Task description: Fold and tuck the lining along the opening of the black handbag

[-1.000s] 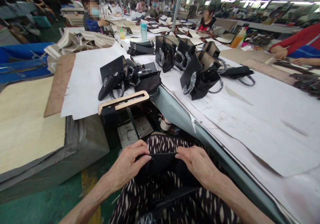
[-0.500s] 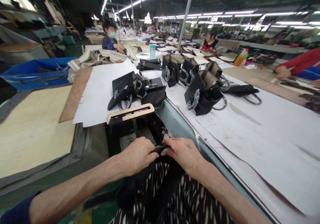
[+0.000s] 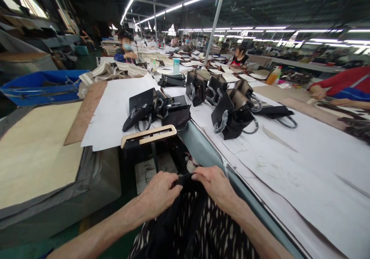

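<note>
Between my two hands a piece of black fabric (image 3: 186, 182) is stretched above my lap, over patterned clothing (image 3: 222, 228). My left hand (image 3: 162, 191) pinches its left end between thumb and fingers. At the other end, my right hand (image 3: 215, 180) pinches the edge the same way. What kind of item the fabric belongs to cannot be made out. Just beyond my hands stands a long frame (image 3: 150, 135) with a pale rim and a slot, on a post. Black handbags (image 3: 141, 108) with plastic-wrapped handles lie behind it.
On the white-covered table (image 3: 289, 166) to the right, several black handbags (image 3: 231, 114) stand upright. A blue bin (image 3: 43, 93) is at the left, behind a pale board (image 3: 40, 147). A co-worker in a red sleeve (image 3: 338, 79) works at the right edge; others sit farther back.
My hands sit slightly lower in view and a little farther apart, with more of the black fabric showing between them. The view has tilted up slightly.
</note>
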Action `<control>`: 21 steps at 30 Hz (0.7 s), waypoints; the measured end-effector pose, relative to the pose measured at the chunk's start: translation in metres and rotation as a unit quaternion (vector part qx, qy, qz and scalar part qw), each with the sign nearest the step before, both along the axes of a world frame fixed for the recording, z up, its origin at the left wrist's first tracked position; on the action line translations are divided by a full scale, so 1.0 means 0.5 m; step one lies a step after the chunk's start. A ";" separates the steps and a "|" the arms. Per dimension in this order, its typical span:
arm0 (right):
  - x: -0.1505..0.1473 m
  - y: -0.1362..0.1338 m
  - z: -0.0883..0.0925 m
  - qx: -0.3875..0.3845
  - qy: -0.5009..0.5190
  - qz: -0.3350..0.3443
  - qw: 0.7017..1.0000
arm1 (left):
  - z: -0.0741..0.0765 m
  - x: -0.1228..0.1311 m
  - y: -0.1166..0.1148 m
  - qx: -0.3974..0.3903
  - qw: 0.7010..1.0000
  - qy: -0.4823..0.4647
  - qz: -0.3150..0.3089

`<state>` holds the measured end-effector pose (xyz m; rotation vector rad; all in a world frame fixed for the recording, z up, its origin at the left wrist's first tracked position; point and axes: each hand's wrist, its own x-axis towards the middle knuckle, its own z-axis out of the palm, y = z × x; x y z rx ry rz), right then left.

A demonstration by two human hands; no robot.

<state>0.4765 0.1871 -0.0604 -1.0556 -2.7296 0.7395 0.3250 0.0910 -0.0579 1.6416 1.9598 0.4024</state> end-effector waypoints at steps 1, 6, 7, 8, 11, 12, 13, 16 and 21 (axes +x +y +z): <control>-0.004 0.000 -0.002 0.005 0.002 0.007 1.000 | -0.003 0.000 0.003 0.016 1.000 0.008 0.002; -0.014 0.004 -0.011 -0.038 0.018 0.011 0.999 | -0.008 -0.006 0.034 0.048 0.994 0.062 -0.082; -0.011 0.007 -0.012 -0.071 0.023 0.011 0.997 | -0.009 -0.008 0.039 0.047 0.992 0.066 -0.101; -0.006 0.010 -0.012 -0.107 0.031 0.011 0.994 | -0.010 -0.009 0.044 0.045 0.990 0.071 -0.111; 0.014 0.008 -0.008 -0.179 0.065 -0.024 0.981 | -0.019 -0.006 0.050 0.050 0.990 0.092 -0.099; 0.021 0.001 -0.006 -0.187 0.070 -0.054 0.978 | -0.022 -0.004 0.049 0.050 0.990 0.103 -0.087; 0.027 -0.009 -0.005 -0.190 0.068 -0.089 0.975 | -0.025 -0.002 0.048 0.051 0.990 0.113 -0.074; 0.035 -0.053 -0.004 -0.201 0.041 -0.182 0.962 | -0.030 0.006 0.045 0.054 0.987 0.145 -0.034; 0.023 -0.106 -0.016 -0.194 0.042 -0.208 0.958 | -0.025 0.011 0.046 0.048 0.984 0.174 -0.013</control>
